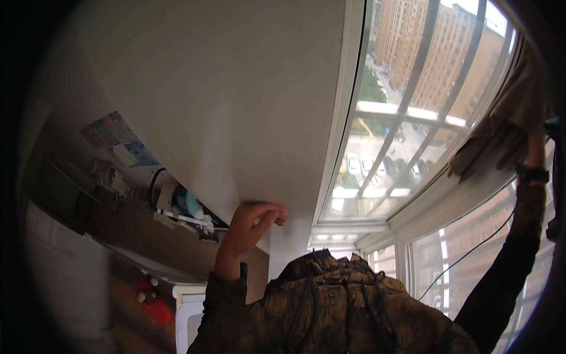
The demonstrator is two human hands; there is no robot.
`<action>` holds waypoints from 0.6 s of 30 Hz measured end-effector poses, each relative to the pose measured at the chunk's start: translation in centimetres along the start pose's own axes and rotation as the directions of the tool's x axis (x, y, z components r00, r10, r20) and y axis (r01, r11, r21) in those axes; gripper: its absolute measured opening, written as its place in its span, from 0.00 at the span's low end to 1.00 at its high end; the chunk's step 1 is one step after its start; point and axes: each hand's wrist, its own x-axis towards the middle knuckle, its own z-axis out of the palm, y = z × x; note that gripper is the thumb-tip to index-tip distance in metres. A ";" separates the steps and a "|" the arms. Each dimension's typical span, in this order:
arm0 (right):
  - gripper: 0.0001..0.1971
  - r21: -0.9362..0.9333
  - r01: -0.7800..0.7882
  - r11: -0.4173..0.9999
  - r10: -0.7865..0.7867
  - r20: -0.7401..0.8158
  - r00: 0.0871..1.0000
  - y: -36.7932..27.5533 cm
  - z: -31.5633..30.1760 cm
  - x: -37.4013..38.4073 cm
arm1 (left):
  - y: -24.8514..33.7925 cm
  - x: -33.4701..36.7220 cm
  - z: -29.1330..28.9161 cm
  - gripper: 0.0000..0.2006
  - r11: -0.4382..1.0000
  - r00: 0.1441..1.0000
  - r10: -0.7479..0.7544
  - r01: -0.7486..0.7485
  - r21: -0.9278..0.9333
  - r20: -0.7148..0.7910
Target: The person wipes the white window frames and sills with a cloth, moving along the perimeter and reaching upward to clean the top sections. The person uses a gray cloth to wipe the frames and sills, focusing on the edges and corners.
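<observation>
My right arm reaches far up along the right side, a black band on its wrist. My right hand [535,144] is closed on a bunched grey-brown cloth [510,112], whose folds hide most of its fingers. The cloth hangs beside the window frame at the upper right. Near the middle, my left hand [254,223] is raised with its fingers curled in and nothing visible in them. It is at the lower edge of a broad pale wall panel [236,106]; whether it touches the panel I cannot tell.
A barred window [383,135] overlooks tall buildings and parked cars. More window panes [460,253] stand at the lower right, with a dark cable [466,265] across them. Far left are a cluttered desk [171,206], wall posters [121,138], a red item [156,311] and a white-framed piece [190,307].
</observation>
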 end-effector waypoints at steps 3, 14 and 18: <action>0.26 0.180 -0.009 0.984 0.016 -0.036 0.999 -1.2 1.0 -1.5 | 1.7 0.1 0.0 0.12 0.998 0.995 0.056 -0.056 -0.001 -0.081; 0.29 0.995 -0.073 0.070 0.008 0.072 0.997 -5.1 6.8 -2.0 | 5.5 1.7 2.0 0.10 0.962 0.969 0.233 -0.242 0.128 0.077; 0.32 0.925 0.036 0.379 0.116 -0.086 0.989 -6.7 4.6 -0.6 | 4.1 1.6 2.3 0.11 0.966 0.966 0.253 -0.255 0.041 0.055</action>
